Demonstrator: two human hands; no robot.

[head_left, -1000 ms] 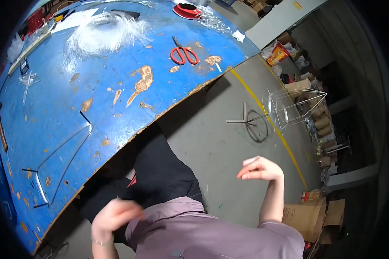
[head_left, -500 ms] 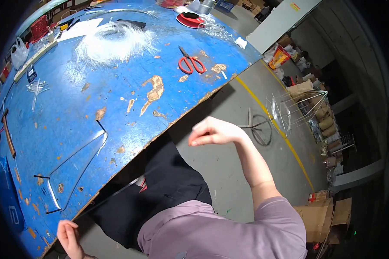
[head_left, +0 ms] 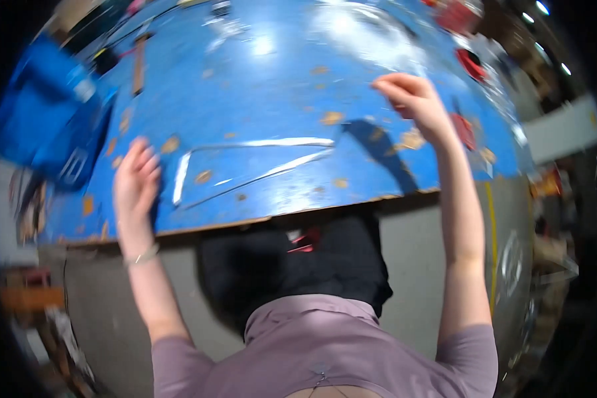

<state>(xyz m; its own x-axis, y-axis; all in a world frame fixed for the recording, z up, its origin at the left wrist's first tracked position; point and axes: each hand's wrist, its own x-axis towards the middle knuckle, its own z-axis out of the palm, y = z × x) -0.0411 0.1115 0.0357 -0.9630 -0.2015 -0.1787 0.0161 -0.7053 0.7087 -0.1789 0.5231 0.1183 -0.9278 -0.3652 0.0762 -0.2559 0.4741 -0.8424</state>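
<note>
My left hand (head_left: 138,178) is raised over the near left edge of the blue table (head_left: 245,103), its fingers curled in. Higher and to the right, my right hand (head_left: 414,103) hangs above the tabletop with thumb and fingers pinched together. Motion blur hides what, if anything, either hand holds. Between them lies a bent frame of thin metal rods (head_left: 265,142), with silvery-white wrapped stretches and a dark end piece. Beside my right forearm are red-handled scissors (head_left: 464,131), partly covered by the arm.
A wooden-handled hammer (head_left: 138,66) lies at the left. Beyond the left edge sits a blue bag or bin (head_left: 53,126). At the back are a shiny coil of clear strands (head_left: 368,30) and a red round item (head_left: 471,65). The table's front edge is chipped.
My view has swung left, so the table now spreads squarely ahead. My right hand has gone from beside the table edge to above the tabletop; my left hand is now over the left edge.
</note>
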